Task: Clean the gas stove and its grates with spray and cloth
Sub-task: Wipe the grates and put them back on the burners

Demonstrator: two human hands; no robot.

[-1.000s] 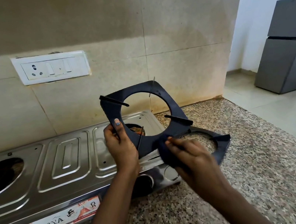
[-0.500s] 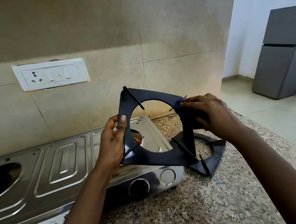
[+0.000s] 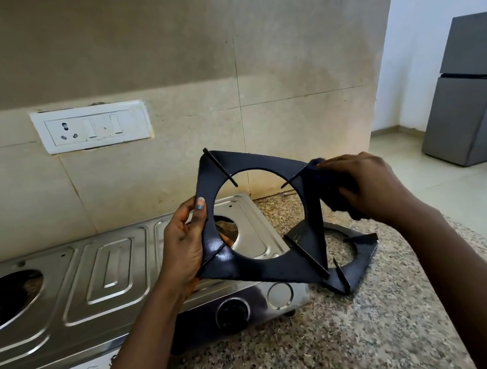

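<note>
Head view: stove cleaning, and it's grate-wiping time by the look of it.

Step in hand: I'd say this is the grates part. One dark grate [image 3: 267,263] is held up in the air above the right end of the gas stove [image 3: 117,284], tilted on its edge.

Left hand [image 3: 187,247]: grips the grate's left edge, thumb on the front face, the other fingers hidden behind it. It's the steadying hand.

Right hand [image 3: 367,187]: fingers curled round a dark cloth [image 3: 318,169], pinching it over the grate's upper right corner, right by one of the prongs.

Second grate [image 3: 359,258]: lies flat on the desk just beside the stove's right end, partly behind the raised one.

Stove itself: sits along the desk's back edge by the wall, burner holes bare, so both grates are off.

Spray: can't see any bottle.

Next move, my guess: run the cloth down the right edge and round each prong, turning the grate with the left hand so no side gets skipped. Needs a firm hold, since the metal looks slick.
</note>
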